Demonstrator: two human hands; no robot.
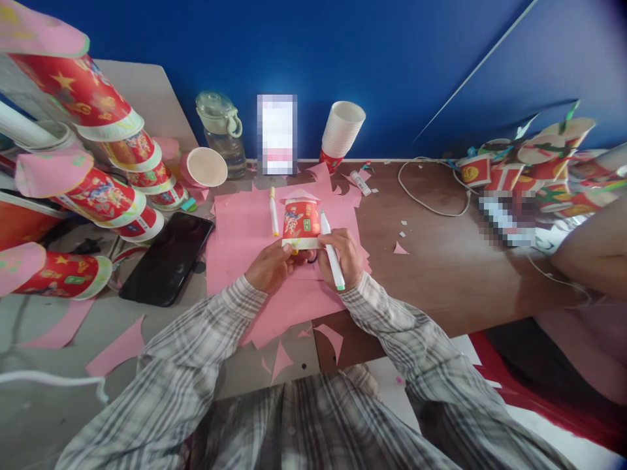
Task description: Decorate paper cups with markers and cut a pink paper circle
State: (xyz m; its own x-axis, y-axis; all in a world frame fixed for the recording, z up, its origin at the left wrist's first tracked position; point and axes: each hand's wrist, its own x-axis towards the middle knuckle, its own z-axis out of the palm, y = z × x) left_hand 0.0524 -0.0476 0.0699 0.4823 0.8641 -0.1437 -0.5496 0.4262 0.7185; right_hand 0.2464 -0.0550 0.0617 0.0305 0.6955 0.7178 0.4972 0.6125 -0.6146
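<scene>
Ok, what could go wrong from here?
The marker in the right hand is close beside the cup in the left hand: a slip might mark it if the tip is bare. The yellow marker lying on the pink paper could roll. The tall cup tower at left might topple if bumped.

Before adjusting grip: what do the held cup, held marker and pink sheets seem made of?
Held cup: probably smooth paper card, printed red like a disposable cup; gloss is hard to judge. Held marker: likely hard plastic, from its straight, even white body. Pink sheets: seemingly thin matte paper, showing no shine and cut-looking edges.
</scene>
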